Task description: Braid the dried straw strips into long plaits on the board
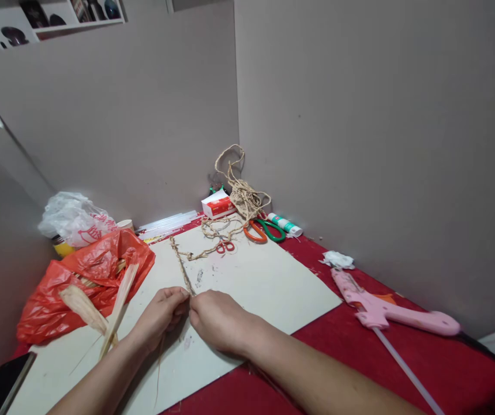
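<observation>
My left hand [161,316] and my right hand [217,318] meet at the near end of a thin braided straw cord [181,268]. Both pinch it with closed fingers. The cord runs away from me across a pale board [269,282] toward a heap of loose twine [241,199] in the corner. Loose straw strands hang down below my left hand.
A red plastic bag [87,276] with dried husks lies on the left, a white bag [74,219] behind it. Small red scissors [225,246], larger orange-green scissors [265,230], a glue stick [285,225] and a small box [218,204] lie near the corner. A pink glue gun [386,308] rests on the red cloth [360,357] at right.
</observation>
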Demonstrator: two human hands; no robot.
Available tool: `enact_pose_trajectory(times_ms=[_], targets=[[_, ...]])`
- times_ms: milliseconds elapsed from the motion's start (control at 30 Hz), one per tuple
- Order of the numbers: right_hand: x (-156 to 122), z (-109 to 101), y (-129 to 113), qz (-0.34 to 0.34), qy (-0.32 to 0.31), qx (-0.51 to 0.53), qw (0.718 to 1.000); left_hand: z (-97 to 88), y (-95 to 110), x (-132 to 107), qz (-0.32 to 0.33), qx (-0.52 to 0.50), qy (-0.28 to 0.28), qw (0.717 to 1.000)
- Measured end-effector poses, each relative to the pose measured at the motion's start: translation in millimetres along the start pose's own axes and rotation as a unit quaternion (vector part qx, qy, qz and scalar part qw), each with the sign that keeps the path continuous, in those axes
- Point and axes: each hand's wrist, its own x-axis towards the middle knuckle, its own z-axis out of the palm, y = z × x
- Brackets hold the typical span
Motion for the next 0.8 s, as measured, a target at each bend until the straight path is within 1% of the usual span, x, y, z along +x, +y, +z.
enact_pose_trajectory(times_ms=[67, 133, 200, 233, 267, 367, 400, 433, 467, 567, 600, 633, 733, 800], targets=[[-4.9, -6.1, -1.7, -0.025, -0.012, -0.015, 1.000, -0.3, -1.3, 0.3, 0.004, 0.002, 0.001, 1.000], [-8.9, -15.5, -0.6, -0.067, -0.055, -0.001, 0.996, -0.4, -1.3, 0.1, 0.003, 0.001, 0.000, 1.000], [-9.8, -25.6, 4.1, -0.097, -0.085, 0.053, 0.990, -0.6, 0.5, -0.6, 0.000, -0.012, -0.008, 1.000], [-8.5, -30.1, 7.8, -0.093, -0.077, 0.091, 0.989, -0.7, 2.0, -1.1, 0.000, -0.023, -0.015, 1.000], [-6.2, -33.5, 12.2, -0.074, -0.049, 0.128, 0.988, -0.9, 3.6, -1.7, 0.000, -0.033, -0.023, 0.999], [5.6, -35.1, 25.2, 0.007, 0.090, 0.188, 0.978, -1.8, 7.3, -2.7, 0.003, -0.053, -0.050, 0.997], [9.9, -32.4, 28.2, 0.018, 0.120, 0.195, 0.973, -2.2, 7.8, -2.7, 0.003, -0.056, -0.058, 0.997], [13.8, -28.2, 30.0, 0.022, 0.130, 0.206, 0.970, -2.6, 7.8, -2.5, 0.004, -0.058, -0.064, 0.996], [17.2, -23.0, 30.6, 0.024, 0.114, 0.226, 0.967, -2.9, 7.4, -2.3, 0.005, -0.059, -0.068, 0.996], [24.0, -7.0, 27.6, 0.037, -0.006, 0.304, 0.952, -3.4, 5.5, -1.5, 0.006, -0.057, -0.068, 0.996], [25.4, -3.1, 26.2, 0.040, -0.028, 0.307, 0.950, -3.4, 5.1, -1.4, 0.006, -0.054, -0.067, 0.996], [26.6, -0.5, 25.2, 0.040, -0.033, 0.296, 0.954, -3.3, 4.8, -1.3, 0.006, -0.050, -0.066, 0.997], [29.1, 0.9, 25.9, 0.029, -0.007, 0.247, 0.969, -3.3, 4.9, -1.1, 0.006, -0.031, -0.068, 0.997], [29.8, -1.2, 28.5, 0.028, -0.020, 0.261, 0.965, -3.8, 4.3, -0.1, 0.008, -0.005, -0.075, 0.997]])
